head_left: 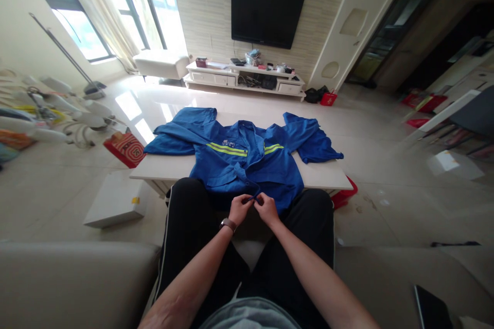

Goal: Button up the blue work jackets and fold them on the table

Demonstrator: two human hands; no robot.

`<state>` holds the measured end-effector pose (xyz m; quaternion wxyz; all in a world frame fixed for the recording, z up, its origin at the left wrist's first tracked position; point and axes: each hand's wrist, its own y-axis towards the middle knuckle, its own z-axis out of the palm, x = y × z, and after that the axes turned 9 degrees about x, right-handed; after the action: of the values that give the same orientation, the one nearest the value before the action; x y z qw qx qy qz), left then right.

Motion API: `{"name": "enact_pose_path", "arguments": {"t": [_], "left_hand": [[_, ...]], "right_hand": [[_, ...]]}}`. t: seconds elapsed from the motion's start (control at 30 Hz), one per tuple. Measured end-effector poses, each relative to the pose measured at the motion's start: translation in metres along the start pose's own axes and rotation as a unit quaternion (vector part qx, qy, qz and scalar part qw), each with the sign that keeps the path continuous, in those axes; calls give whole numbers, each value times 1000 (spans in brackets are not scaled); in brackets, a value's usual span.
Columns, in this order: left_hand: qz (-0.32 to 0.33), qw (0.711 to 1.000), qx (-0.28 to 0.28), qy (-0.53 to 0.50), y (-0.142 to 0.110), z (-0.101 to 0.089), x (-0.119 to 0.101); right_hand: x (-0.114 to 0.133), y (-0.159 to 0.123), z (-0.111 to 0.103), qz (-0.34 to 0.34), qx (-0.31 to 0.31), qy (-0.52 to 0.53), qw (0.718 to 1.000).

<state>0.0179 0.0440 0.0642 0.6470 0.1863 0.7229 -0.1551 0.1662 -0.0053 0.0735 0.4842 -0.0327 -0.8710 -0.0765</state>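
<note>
A blue work jacket [227, 167] with yellow-green reflective stripes lies spread on a low white table [154, 168], its collar toward the far side and its sleeves out to both sides. The lower front hangs over the near edge, toward my knees. My left hand [241, 208], with a watch on its wrist, pinches the jacket's front edge near the hem. Right beside it, almost touching, my right hand [266, 208] pinches the same edge. Whether a button sits between the fingertips is too small to tell. Higher up, the front is partly open.
Beyond the table stands a low white TV cabinet [216, 80] with small items on it. A white box [113, 200] and a red bag [125, 150] are on the floor at left. Something red [345, 194] stands by the table's right end. A dark tablet-like object [432, 308] lies on the sofa.
</note>
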Motion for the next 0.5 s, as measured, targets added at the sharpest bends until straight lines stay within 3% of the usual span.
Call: {"name": "enact_pose_path", "arguments": {"t": [0.5], "left_hand": [[-9, 1000, 9, -11, 2, 0, 5]], "right_hand": [[1, -1, 0, 3, -7, 18, 1000]]}}
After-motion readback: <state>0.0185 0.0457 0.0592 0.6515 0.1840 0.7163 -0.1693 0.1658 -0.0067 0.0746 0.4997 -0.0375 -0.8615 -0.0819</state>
